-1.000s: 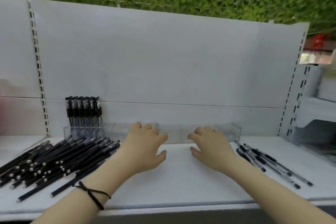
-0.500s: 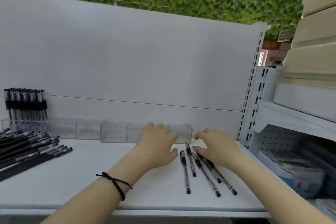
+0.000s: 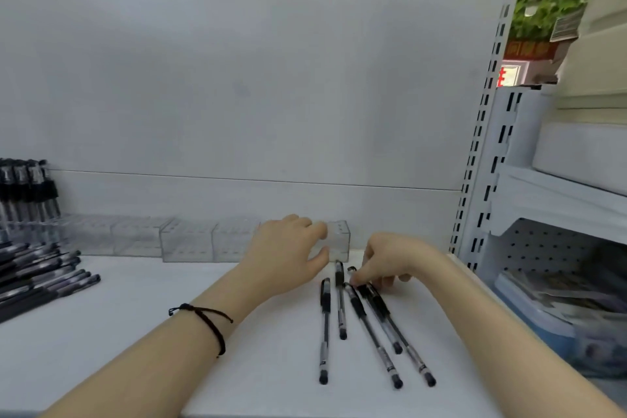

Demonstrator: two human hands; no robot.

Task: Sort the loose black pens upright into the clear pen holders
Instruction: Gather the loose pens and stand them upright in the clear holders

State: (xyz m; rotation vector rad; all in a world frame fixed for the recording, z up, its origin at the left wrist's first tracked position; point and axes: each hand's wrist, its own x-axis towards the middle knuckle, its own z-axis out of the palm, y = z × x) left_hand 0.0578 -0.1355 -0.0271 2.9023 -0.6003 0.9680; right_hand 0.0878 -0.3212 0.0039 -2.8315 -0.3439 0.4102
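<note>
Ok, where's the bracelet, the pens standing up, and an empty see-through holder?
Bracelet (image 3: 208,320): head view, on the black cord over the left wrist.
Standing pens (image 3: 32,180): head view, on their black caps, far left.
Empty clear holder (image 3: 186,244): head view, on its front wall.

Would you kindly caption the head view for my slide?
Right hand touches loose black pens; left hand open before clear pen holders.
</note>
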